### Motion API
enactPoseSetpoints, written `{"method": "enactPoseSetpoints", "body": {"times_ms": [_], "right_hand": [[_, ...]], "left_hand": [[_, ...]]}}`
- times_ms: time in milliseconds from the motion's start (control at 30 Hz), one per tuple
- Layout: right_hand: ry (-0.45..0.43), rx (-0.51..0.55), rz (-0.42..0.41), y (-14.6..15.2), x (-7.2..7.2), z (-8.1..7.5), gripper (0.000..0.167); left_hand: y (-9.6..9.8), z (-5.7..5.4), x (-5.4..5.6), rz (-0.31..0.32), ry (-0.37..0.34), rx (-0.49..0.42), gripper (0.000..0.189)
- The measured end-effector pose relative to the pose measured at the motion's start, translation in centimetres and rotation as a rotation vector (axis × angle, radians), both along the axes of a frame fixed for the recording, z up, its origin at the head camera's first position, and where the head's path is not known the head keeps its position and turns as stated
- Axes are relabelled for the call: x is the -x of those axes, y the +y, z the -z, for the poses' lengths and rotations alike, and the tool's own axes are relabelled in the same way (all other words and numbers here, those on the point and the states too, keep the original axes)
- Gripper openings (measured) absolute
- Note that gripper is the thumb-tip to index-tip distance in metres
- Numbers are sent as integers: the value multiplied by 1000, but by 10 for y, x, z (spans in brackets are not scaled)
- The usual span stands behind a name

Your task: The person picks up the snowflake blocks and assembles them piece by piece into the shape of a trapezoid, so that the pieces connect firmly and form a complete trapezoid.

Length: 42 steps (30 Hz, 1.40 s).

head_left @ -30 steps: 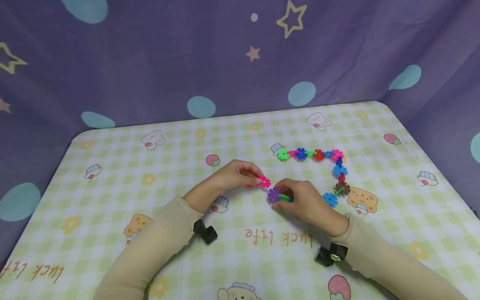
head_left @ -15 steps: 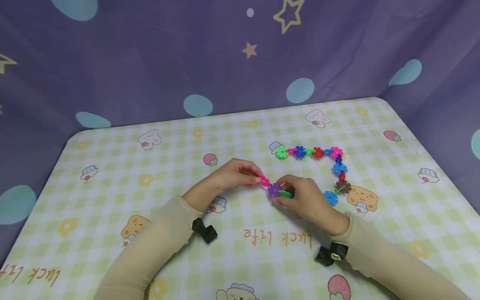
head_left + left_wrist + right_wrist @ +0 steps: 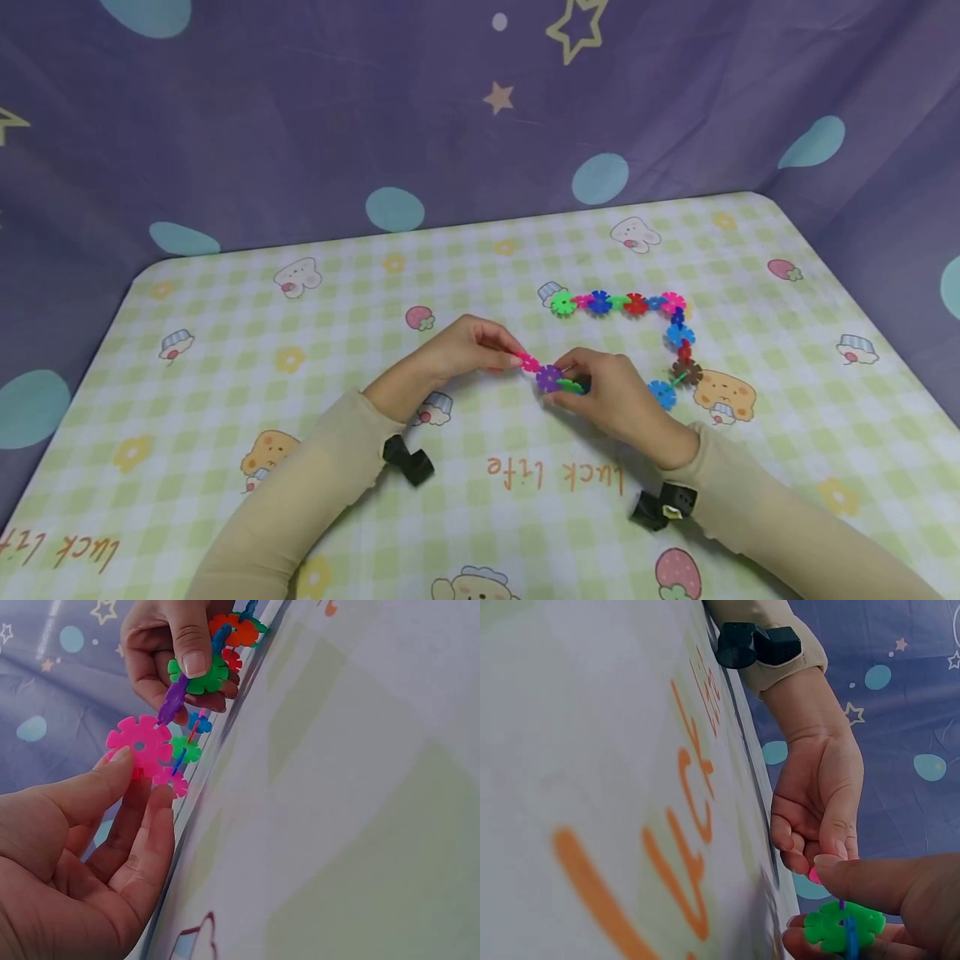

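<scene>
My left hand (image 3: 472, 348) pinches a pink flower-shaped interlocking disc (image 3: 152, 736) between thumb and fingers. Beside it, my right hand (image 3: 613, 393) holds the end of a chain of similar discs. At this end a purple disc (image 3: 550, 378) meets the pink one edge to edge, turned across it in the left wrist view. My right thumb lies over a green disc (image 3: 215, 675) joined to the purple one. An orange disc (image 3: 238, 631) shows past the right fingers. In the head view, that hand hides part of the chain.
Behind the right hand, the joined discs run from a light blue disc (image 3: 662, 395) past a brown disc (image 3: 686, 372), then left to a light green disc (image 3: 563, 302). The checked tablecloth (image 3: 360, 308) reaches a purple curtain (image 3: 300, 125) at the back.
The purple disc has come up against the pink disc, closing the gap between them. The right hand has shifted slightly up; during the last half second both hands hardly move.
</scene>
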State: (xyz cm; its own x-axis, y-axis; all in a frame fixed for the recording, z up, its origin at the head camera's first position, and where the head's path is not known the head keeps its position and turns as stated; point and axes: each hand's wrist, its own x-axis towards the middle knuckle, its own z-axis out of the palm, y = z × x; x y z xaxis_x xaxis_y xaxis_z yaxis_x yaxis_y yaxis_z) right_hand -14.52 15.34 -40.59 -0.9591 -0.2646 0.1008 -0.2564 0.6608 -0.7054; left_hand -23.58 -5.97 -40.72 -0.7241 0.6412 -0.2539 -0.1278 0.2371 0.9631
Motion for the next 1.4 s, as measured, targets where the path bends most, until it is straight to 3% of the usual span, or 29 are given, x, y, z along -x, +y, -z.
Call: {"method": "enactPoseSetpoints", "body": {"times_ms": [667,1100,1400], "right_hand": [[1,2,8,0,0,-1,27],[15,10,-4,0,1,-1,26],[-2,18,-5,0,1,-2,27]], "left_hand": [[1,-1,-1,23,-5,-2,11],[4,-1,3,-72,-37,30,17],[8,2,3,-31,7,-11,17]]}}
